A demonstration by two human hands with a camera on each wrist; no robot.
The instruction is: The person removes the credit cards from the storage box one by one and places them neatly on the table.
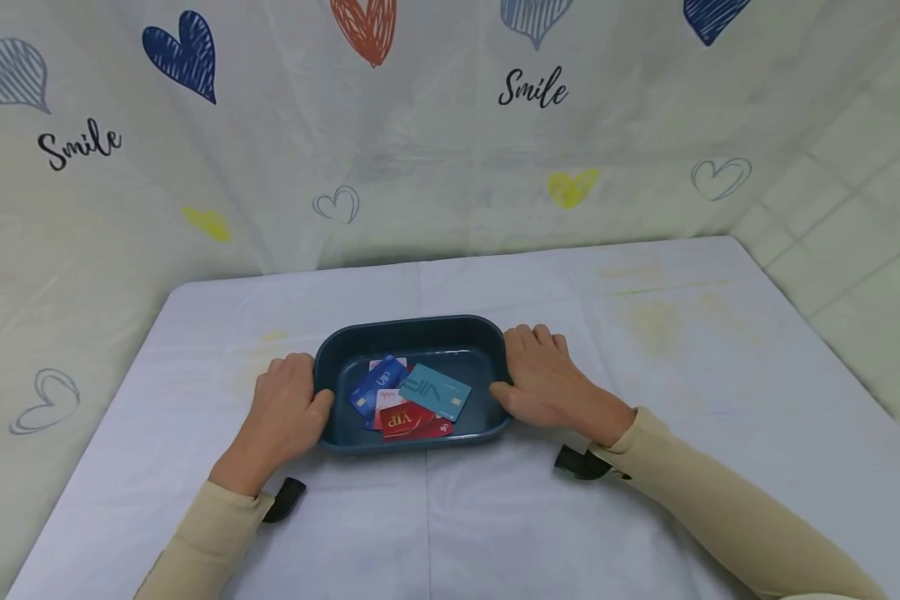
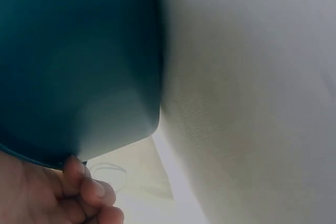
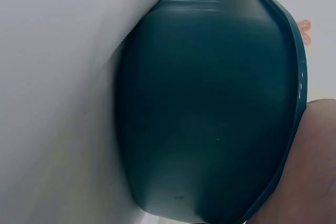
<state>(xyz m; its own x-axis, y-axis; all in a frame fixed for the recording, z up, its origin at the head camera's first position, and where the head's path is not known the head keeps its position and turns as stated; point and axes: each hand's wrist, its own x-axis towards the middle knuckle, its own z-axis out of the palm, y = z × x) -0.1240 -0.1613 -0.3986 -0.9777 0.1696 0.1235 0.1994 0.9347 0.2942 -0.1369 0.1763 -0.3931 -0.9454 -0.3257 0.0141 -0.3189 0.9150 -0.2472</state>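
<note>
A dark teal plastic tray (image 1: pixel 420 336) sits on the white-covered table, between both hands. My left hand (image 1: pixel 287 408) grips its left end, thumb over the rim; the left wrist view shows curled fingers (image 2: pixel 93 191) under the rim. On the opposite end, my right hand (image 1: pixel 543 379) holds the rim, thumb on the inner side. Inside lie several overlapping plastic cards: a teal card (image 1: pixel 437 390) on top, a blue card (image 1: pixel 377 386) at the left and a red VIP card (image 1: pixel 412 423) in front. Parts of the lower cards are covered.
The white tablecloth (image 1: pixel 645 517) has faint yellow stains toward the back. Behind the table hangs a pale curtain (image 1: pixel 450 150) printed with hearts and the word "Smile". Dark wrist devices (image 1: pixel 285 500) stick out from the beige sleeves (image 1: pixel 727 500).
</note>
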